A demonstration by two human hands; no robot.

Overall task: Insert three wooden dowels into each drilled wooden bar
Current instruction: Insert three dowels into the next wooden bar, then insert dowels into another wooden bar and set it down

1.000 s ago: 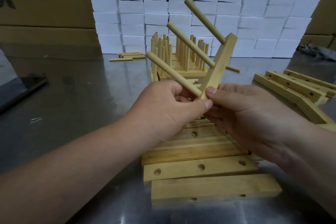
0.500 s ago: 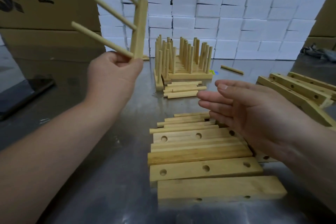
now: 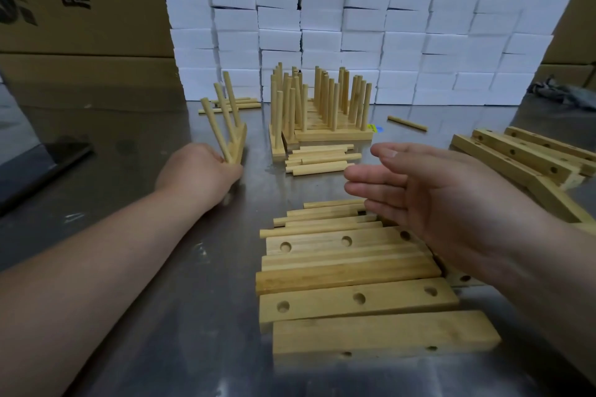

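Across the back, stacked high: a wall of white blocks [image 3: 387, 26]. To the left, big cardboard cartons [image 3: 80, 19] printed with bold black characters, cut off by the frame and not legible as a whole. Below, a scuffed, shiny metal table [image 3: 145, 155] carrying everything.

Nearest, a row of drilled wooden bars [image 3: 354, 300] lying flat side by side, some with three holes on top. Further back, a cluster of finished bars [image 3: 322, 135] bristling with upright dowels. At the right edge, more drilled bars [image 3: 516, 161] piled at an angle.

Right hand [image 3: 435, 196] well apart from the left, fingers straight and holding nothing, hovering above loose dowels [image 3: 322, 226] just behind the flat bars. Left hand [image 3: 200, 171] clamped round the near end of a bar with three dowels [image 3: 239, 145], low at the table, left of the finished cluster, with the dowels fanned up and away.

More loose dowels [image 3: 319, 161] heaped in front of the cluster. A single dowel [image 3: 407, 123] lying alone to the right of it.
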